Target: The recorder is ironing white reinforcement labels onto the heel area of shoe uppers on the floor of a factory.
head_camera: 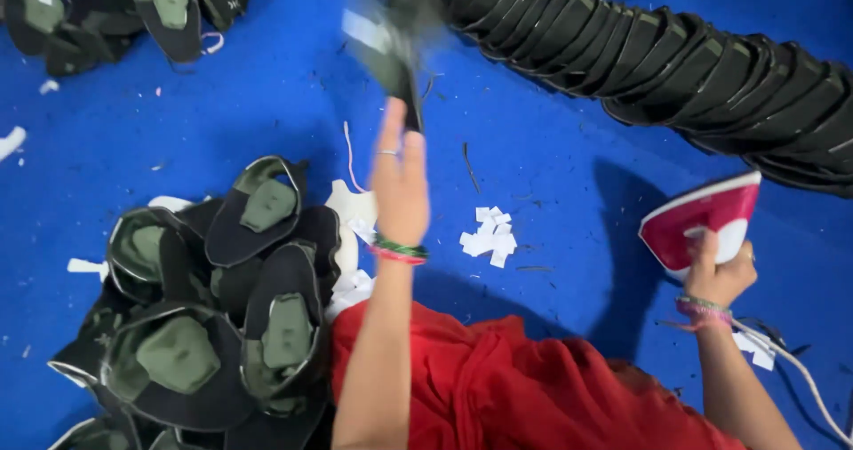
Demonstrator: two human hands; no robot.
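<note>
**Left hand flicking a dark piece toward the far row, iron kept up in the right**

The left hand (400, 183) was stretched out over the blue surface (267, 103), its fingers (391, 126) clamped on the near end of a dark shoe-upper piece (386, 46). The piece was motion-blurred, held above the middle of the surface and pointing at its far edge, close to the near end of the long overlapped row of dark pieces (675, 68) running along the far right. The right hand (718, 277) gripped the handle of a red and white iron (702, 223), fingers wrapped shut on it, soleplate tilted up near the right edge; its cord (800, 370) trailed toward the near right corner.

A loose heap of dark pieces with green patches (213, 308) lay at the near left, a smaller cluster (133, 10) at the far left corner. White paper scraps (489, 237) sat mid-surface, red cloth (533, 388) at the near edge.

Judgement: a clean placement would want the piece landed overlapping the row's last one, same way up, so the shingling holds. The iron looked best kept lifted, well apart from the scraps and cloth, cord clear of the sweeping arm.
</note>
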